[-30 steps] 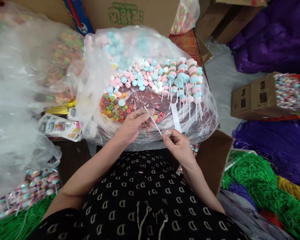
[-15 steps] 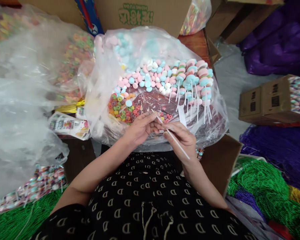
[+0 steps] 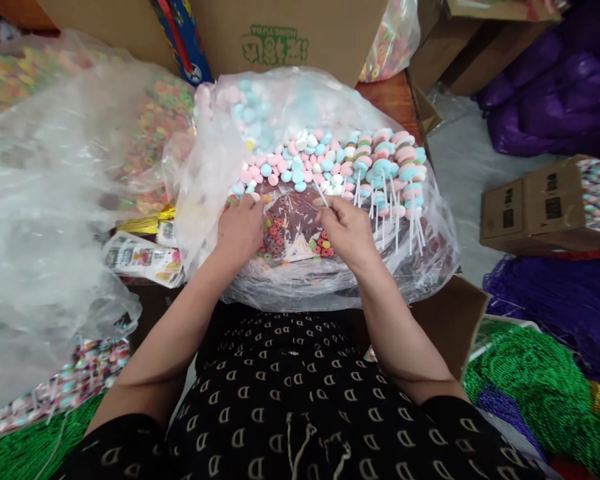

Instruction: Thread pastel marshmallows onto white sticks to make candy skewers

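Observation:
A thin white stick (image 3: 321, 192) points up and slightly left from the pinched fingers of my right hand (image 3: 345, 230), above the middle of the plastic sheet. My left hand (image 3: 241, 230) reaches down over the small ring candies (image 3: 275, 233), fingertips beside the pink, blue and white candies (image 3: 295, 163); whether it pinches a piece is hidden. Right of my right hand lie several skewers of stacked candies (image 3: 384, 167), their white sticks toward me. A few more rings lie between my hands.
Clear plastic bags of colourful candy (image 3: 155, 147) fill the left side. A large cardboard box (image 3: 300, 33) stands behind the sheet. Another open box (image 3: 447, 327) is at the table's near right edge. Green strands (image 3: 530, 373) and a candy-filled box (image 3: 550, 207) are farther right.
My hands have moved apart. The left went left and forward to the ring candies; the right moved slightly forward, and its stick now points forward instead of lying across both hands.

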Action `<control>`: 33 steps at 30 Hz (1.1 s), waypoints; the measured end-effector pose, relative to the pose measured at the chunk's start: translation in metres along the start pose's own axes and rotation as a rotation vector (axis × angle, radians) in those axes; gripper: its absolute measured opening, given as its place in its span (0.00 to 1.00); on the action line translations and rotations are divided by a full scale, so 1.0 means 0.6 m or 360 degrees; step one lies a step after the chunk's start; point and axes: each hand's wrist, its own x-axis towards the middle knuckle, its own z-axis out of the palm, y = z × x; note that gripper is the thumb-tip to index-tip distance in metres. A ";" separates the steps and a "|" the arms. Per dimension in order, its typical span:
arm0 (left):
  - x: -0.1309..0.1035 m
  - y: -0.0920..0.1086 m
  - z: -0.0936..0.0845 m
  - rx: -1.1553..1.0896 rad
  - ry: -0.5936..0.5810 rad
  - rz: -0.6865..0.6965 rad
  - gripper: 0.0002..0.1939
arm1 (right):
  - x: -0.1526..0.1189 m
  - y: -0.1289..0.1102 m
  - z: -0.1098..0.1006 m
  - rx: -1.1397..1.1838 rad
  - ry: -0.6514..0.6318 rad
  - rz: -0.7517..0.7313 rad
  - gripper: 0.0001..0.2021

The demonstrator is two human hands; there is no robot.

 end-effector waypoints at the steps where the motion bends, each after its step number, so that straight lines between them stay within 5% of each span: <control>1: 0.000 -0.006 0.003 0.0064 -0.0037 0.0032 0.05 | 0.020 0.002 0.013 -0.0165 -0.0023 -0.0031 0.14; 9: -0.015 -0.006 -0.006 -0.0276 0.0093 -0.0021 0.08 | 0.113 -0.007 0.086 -0.0843 -0.0157 0.0075 0.20; 15: -0.026 0.024 -0.003 -0.1498 -0.0033 -0.0524 0.19 | 0.113 -0.019 0.084 -0.0856 -0.0168 0.0178 0.15; 19: -0.024 0.029 0.016 -0.1890 0.0044 -0.0674 0.17 | 0.071 -0.019 0.059 -0.0236 -0.0125 0.0047 0.14; 24: -0.026 0.039 0.053 -0.1865 0.0159 -0.0562 0.15 | 0.006 -0.009 0.054 0.0897 -0.0371 0.0108 0.19; 29: -0.040 0.062 0.060 -0.1960 0.0034 -0.0521 0.14 | -0.014 0.000 0.065 0.1153 -0.0266 0.0363 0.22; 33: -0.047 0.073 0.054 -0.1997 -0.0073 -0.0500 0.17 | -0.019 0.010 0.064 0.1159 -0.0219 0.0326 0.22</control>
